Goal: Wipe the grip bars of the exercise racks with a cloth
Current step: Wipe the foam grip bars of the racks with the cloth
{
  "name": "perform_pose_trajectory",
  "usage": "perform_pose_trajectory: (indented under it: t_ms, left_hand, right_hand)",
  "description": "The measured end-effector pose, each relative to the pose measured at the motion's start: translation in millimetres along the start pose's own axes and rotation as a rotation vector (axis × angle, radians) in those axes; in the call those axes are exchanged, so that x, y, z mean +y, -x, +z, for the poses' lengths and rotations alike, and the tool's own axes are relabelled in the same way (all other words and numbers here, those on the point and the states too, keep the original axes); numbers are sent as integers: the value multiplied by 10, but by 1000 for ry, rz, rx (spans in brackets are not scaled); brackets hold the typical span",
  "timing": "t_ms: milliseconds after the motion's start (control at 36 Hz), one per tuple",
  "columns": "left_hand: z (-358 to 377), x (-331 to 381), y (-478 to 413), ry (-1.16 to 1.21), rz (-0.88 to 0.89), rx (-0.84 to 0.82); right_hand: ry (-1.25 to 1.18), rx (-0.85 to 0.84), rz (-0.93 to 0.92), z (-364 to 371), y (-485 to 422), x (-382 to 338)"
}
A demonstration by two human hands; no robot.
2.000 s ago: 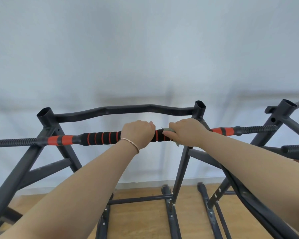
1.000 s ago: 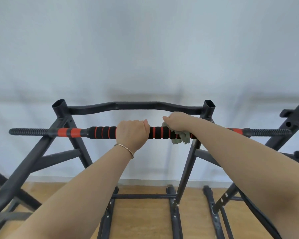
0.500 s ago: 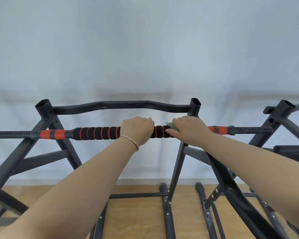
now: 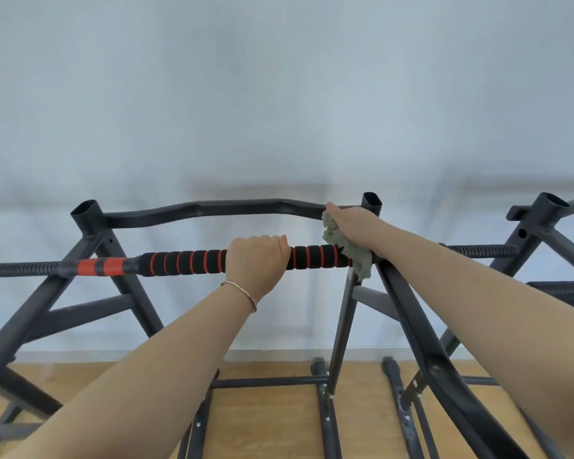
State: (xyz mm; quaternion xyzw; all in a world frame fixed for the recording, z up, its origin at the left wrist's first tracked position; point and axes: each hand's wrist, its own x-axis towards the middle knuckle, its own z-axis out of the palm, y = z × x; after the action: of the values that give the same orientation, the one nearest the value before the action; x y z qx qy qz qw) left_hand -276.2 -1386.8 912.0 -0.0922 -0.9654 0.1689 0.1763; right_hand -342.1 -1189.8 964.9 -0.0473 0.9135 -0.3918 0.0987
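Note:
A black exercise rack stands before me with a near grip bar [image 4: 186, 261] wrapped in black foam with orange rings. My left hand [image 4: 256, 258] grips that bar near its middle, fingers curled over the top. Behind it runs a bent black rear bar [image 4: 212, 207] between two open tube posts. My right hand [image 4: 353, 223] holds a grey-green cloth [image 4: 345, 248] at the right end of the rear bar, beside the right post [image 4: 371, 202]. The cloth hangs down from the hand over the near bar's right end.
A second black rack [image 4: 540, 223] stands close on the right, its ribbed bars reaching toward my right arm. The near bar's ribbed left end [image 4: 17, 269] sticks out past the frame. Wooden floor [image 4: 272, 425] lies below, with a pale wall behind.
My right hand has lifted with the cloth from the near foam bar up to the right end of the rear bent bar. My left hand has kept its grip on the near bar.

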Motion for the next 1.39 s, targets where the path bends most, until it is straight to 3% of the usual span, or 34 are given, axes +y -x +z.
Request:
perform_pose_trajectory:
  t_ms: [167,250,361,556,722,861,1000,1111,1250,1389]
  left_hand:
    - [-84,17,-76,81,-22,67]
    - [-183,88,-131,538,-206,261]
    - [-540,205,-170,1241,-355,71]
    - [-702,243,-193,1608,-465,53]
    - [-761,224,-178,1583,-472,101]
    - [-786,154,-202,1625,-602,129]
    - [-779,143,-179,1745,-630,125]
    - [-781,179,-168,1660,-639,204]
    - [-778,159,-151,1508,-597,381]
    - [-778,210,-134,1444,-517,408]
  right_hand:
    - [-293,14,149,-192,203,19]
    - [-408,-78,73,-264,327,51]
    - [-482,-32,-210,-287,504,105]
    - [-460,72,-349,-238,605,57]
    - [-341,120,-351,-222,658,12]
    - [-249,57,-235,-299,683,26]
    - [-556,-172,-164,-372,717,75]
    - [-845,-279,-165,-355,772,68]
    - [-821,-216,-142,-391,807,102]
    - [-773,-21,-120,-521,790,161]
